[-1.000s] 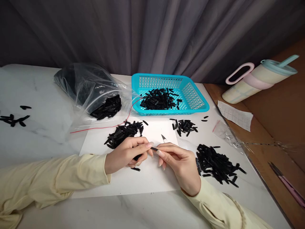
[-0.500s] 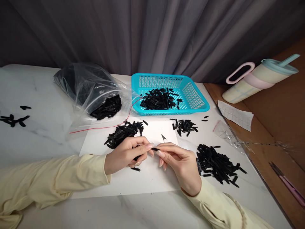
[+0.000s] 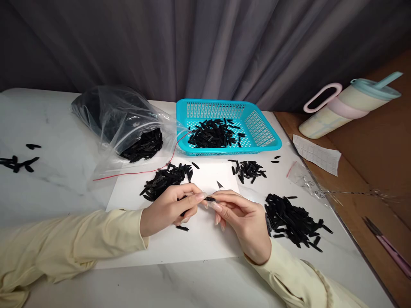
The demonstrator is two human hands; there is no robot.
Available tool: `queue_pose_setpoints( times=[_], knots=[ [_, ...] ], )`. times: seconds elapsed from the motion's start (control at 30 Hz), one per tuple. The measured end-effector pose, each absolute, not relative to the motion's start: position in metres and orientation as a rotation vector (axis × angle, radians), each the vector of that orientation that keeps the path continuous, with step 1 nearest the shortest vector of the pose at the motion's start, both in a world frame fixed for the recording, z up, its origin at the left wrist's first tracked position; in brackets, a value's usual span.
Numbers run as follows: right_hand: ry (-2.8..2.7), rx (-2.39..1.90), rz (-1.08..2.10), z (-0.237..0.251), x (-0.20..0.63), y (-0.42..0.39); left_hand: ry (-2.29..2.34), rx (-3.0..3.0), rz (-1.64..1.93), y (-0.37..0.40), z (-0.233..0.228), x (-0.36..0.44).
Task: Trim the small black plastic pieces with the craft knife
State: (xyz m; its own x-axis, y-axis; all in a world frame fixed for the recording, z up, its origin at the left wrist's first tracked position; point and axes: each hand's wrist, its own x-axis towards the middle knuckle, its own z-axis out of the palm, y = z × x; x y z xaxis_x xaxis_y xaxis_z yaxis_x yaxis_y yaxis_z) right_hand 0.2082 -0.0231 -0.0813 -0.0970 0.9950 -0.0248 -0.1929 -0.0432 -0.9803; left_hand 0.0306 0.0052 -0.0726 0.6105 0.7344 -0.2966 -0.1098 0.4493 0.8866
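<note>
Hands two, left hand [image 3: 170, 209] and right hand [image 3: 240, 220] pinching one black strip [image 3: 209, 199]; one blade [image 3: 219, 185], one basket [image 3: 260, 126].

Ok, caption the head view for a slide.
Left hand and right hand pinch a small black plastic strip over white paper, near a turquoise basket.

The one camera sits on my head, looking forward and down across the table [image 3: 58, 128] toward the curtain [image 3: 205, 42] at the far side. My left hand [image 3: 167, 209] and right hand [image 3: 244, 222] lie close below it at the lower middle, sleeves running off the bottom edge. The basket [image 3: 266, 141] sits farther off, mid-frame.
</note>
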Motion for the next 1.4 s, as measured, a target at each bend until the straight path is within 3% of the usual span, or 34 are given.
queue_pose_setpoints(
  times=[1.4],
  knots=[
    [-1.186,-1.166,1.248,-0.0788,0.206,-0.0261,0.975,1.36,0.639,0.0008,-0.0693,0.0326]
  ],
)
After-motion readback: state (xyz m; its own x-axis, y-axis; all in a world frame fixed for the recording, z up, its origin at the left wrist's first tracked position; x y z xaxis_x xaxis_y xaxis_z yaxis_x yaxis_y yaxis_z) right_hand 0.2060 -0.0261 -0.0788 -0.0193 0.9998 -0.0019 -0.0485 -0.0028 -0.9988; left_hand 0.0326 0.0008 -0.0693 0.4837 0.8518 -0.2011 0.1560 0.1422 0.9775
